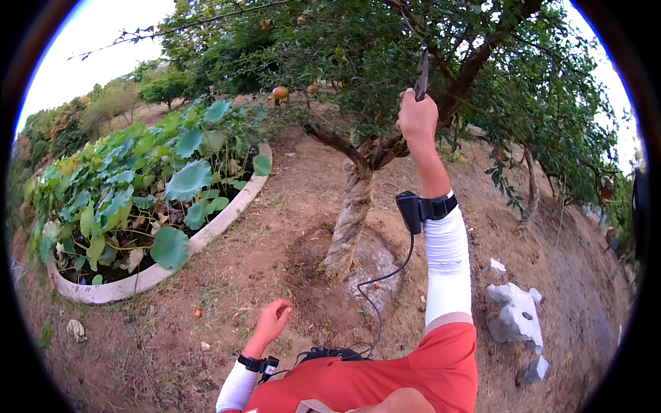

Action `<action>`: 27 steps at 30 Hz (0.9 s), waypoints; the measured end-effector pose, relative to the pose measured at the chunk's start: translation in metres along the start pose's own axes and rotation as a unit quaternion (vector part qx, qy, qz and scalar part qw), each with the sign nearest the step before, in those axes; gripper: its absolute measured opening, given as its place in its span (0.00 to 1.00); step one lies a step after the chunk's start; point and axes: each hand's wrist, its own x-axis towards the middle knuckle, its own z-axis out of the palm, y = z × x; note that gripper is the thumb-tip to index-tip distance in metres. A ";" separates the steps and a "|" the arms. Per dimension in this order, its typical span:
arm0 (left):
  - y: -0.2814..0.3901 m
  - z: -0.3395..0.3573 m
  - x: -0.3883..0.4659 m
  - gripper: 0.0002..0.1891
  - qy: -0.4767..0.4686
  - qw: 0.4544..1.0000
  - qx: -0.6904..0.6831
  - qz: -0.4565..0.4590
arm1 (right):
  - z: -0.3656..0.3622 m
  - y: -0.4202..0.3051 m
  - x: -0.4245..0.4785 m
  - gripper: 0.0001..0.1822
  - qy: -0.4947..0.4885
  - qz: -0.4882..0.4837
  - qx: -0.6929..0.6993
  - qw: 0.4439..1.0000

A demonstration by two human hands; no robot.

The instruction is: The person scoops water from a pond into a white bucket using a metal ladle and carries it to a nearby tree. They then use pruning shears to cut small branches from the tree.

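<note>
My right hand (417, 114) is raised into the crown of a pomegranate tree, closed around the handles of pruning shears (422, 77). The tool's blades point up among the leaves, beside a branch; whether they touch a twig I cannot tell. Low on the left, my left hand (273, 318) hangs with curled fingers near the body, and no object shows in it. Between the hands stands the tree's twisted trunk (349, 222). A ripe pomegranate (280, 93) hangs to the left of the raised hand.
A curved concrete rim (227, 219) encloses a pond of lotus leaves (188, 180) at the left. A thick branch (472, 67) slants up right of the shears. Pale rocks (516, 315) lie at the right. Wet ground (374, 263) surrounds the trunk's foot, and a cable runs from the right wrist device.
</note>
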 end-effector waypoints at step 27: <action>-0.007 0.019 -0.021 0.05 -0.039 0.999 0.031 -0.013 | -0.042 0.177 -0.113 0.17 -0.187 0.318 0.110 0.923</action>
